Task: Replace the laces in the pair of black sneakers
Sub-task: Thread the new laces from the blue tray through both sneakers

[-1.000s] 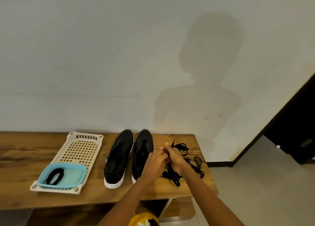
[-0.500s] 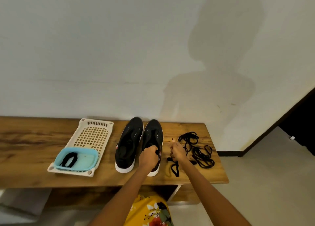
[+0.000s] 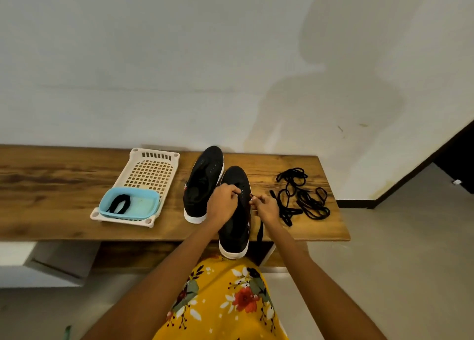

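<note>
**One sneaker drawn off the row and toward the bench edge**

Since the earlier frame, the right-hand sneaker (image 3: 234, 211) had been pulled back from beside its mate, so that its white heel hung past the front edge of the wooden bench (image 3: 51, 185) and over the person's yellow floral garment (image 3: 225, 301). The other sneaker (image 3: 202, 183) lay where it had been, toe to the wall, its sole flat on the wood.

The bench was a long plank of dark-grained wood set against a plain white wall (image 3: 154, 57) that carried the person's shadow. To the right the grey floor (image 3: 410, 262) ran to a dark baseboard and a dark opening.

The left hand (image 3: 223, 205) was curled over the upper of the drawn-back sneaker, fingers gripping near the eyelets. The right hand (image 3: 265, 208) was closed in a pinch on the end of a black lace (image 3: 260, 230), just beside the sneaker's right edge; the rest of that lace hung down past the bench front.

Counted: two black sneakers with white soles. One loose tangle of black laces (image 3: 302, 198) lay on the wood right of the hands; how many cords were in it could not be told. One cream perforated tray (image 3: 151, 170) stood left of the sneakers, and one pale blue dish (image 3: 143, 206) sat in its near end, holding one small folded black lace (image 3: 118, 203).
</note>
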The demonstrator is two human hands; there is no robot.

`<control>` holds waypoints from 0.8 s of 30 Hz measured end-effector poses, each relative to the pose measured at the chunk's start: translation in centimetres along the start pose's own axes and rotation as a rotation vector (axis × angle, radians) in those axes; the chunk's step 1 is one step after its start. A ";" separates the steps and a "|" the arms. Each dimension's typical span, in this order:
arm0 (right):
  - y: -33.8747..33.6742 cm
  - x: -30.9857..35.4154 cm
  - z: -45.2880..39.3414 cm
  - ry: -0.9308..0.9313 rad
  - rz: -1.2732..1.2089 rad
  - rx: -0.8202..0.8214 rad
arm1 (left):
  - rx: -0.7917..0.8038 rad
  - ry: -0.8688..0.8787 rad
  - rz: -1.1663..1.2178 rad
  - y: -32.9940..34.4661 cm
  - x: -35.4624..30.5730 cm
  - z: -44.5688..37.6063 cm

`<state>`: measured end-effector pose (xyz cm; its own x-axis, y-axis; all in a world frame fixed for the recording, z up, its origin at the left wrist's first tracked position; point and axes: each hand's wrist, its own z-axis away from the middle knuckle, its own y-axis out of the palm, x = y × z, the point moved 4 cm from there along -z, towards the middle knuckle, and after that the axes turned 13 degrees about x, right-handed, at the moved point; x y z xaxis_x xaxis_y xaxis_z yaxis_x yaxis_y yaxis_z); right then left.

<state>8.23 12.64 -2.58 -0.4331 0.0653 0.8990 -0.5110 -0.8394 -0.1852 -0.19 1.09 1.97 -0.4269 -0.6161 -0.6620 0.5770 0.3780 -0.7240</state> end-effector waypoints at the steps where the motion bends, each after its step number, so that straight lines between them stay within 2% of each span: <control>1: -0.3 0.3 -0.6 -0.035 0.001 -0.028 | -0.048 0.016 -0.020 -0.2 0.2 -1.1; 7: -0.1 0.7 -4.7 -0.159 0.113 -0.031 | 0.099 -0.042 -0.134 2.0 1.6 -7.0; 10: 0.0 0.2 -6.4 -0.173 0.208 0.000 | 0.074 -0.076 -0.070 3.0 2.7 -8.1; 12: -0.2 -0.1 -7.0 -0.187 0.189 0.020 | 0.043 -0.073 -0.010 3.4 3.4 -8.3; 17: -0.9 0.0 -7.7 -0.261 0.212 0.057 | -0.004 0.053 0.062 4.3 4.1 -7.9; 24: -1.1 0.5 -8.2 -0.270 0.252 0.096 | -0.037 0.115 0.065 4.4 4.3 -8.0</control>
<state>2.43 18.00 -5.18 -0.3182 -0.2832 0.9047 -0.3360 -0.8587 -0.3870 -5.07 5.66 -5.57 -0.4679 -0.5066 -0.7242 0.5808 0.4414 -0.6840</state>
